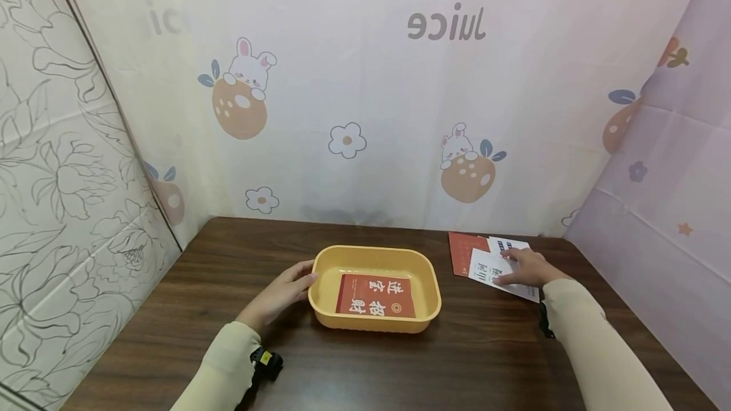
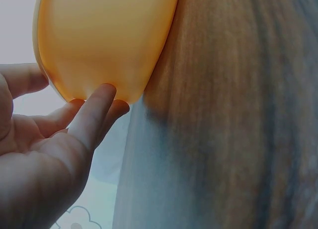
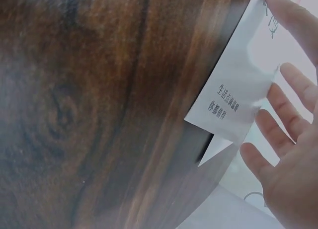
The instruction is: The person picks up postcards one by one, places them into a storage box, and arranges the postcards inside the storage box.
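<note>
Yellow basin point(image 1: 374, 324), long axis left-to-right

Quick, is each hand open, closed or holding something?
Left hand: holding the yellow basin.
Right hand: open, touching a white printed card.

A yellow tub point(image 1: 374, 324) is stood upright; right of it, a printed white card point(image 1: 483, 266) is laid partly over a red card point(image 1: 463, 254).
</note>
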`<state>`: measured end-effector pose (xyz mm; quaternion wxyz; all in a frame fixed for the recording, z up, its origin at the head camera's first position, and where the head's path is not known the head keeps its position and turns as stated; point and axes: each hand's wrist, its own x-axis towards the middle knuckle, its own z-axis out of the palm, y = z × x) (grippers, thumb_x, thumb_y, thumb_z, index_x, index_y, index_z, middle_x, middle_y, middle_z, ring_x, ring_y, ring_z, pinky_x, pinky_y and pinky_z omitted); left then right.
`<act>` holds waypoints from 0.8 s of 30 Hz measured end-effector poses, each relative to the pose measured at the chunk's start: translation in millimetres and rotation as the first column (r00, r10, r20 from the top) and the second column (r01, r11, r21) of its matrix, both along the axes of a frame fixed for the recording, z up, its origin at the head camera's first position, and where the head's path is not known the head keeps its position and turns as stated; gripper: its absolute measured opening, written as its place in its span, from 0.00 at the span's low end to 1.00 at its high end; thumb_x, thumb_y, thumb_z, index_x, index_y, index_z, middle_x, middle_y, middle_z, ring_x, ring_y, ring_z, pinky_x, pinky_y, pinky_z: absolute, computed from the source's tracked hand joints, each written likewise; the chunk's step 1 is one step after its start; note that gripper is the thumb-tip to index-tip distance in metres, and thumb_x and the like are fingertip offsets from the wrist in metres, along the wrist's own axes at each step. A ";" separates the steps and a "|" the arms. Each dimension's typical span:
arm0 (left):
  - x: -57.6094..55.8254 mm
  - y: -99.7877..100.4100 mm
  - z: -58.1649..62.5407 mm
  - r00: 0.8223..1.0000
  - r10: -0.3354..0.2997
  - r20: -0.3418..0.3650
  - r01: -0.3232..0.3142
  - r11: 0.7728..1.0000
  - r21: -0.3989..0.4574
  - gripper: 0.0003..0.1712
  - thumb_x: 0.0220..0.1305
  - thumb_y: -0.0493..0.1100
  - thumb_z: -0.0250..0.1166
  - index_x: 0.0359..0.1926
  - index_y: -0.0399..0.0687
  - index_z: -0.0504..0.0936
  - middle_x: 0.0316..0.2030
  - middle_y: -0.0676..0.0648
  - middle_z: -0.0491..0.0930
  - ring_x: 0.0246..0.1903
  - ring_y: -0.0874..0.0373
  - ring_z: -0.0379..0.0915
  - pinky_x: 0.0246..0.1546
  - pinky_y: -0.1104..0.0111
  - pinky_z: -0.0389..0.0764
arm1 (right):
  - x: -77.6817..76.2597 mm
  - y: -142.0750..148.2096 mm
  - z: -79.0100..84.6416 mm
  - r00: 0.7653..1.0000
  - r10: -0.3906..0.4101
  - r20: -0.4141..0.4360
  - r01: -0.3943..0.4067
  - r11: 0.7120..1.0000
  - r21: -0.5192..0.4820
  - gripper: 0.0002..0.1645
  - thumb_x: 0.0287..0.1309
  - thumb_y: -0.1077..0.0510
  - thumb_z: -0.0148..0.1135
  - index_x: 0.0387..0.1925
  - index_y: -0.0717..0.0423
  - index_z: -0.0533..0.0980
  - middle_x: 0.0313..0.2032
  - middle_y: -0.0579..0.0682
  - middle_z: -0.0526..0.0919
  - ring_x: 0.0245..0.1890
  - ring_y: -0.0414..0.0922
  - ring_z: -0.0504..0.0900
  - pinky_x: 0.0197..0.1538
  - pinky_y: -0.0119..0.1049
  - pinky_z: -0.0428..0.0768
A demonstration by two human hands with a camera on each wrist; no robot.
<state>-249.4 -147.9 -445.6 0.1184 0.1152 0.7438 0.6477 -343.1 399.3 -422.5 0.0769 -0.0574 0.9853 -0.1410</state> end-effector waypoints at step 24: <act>-0.4 -0.9 -0.7 1.000 -0.002 0.000 0.002 1.000 -0.001 0.30 0.79 0.44 0.52 0.74 0.35 0.59 0.68 0.34 0.65 0.65 0.42 0.66 0.62 0.52 0.72 | 4.5 -1.7 5.9 0.947 -0.053 -0.317 -0.002 0.985 -0.170 0.21 0.75 0.51 0.49 0.55 0.62 0.76 0.52 0.73 0.77 0.43 0.62 0.78 0.39 0.58 0.78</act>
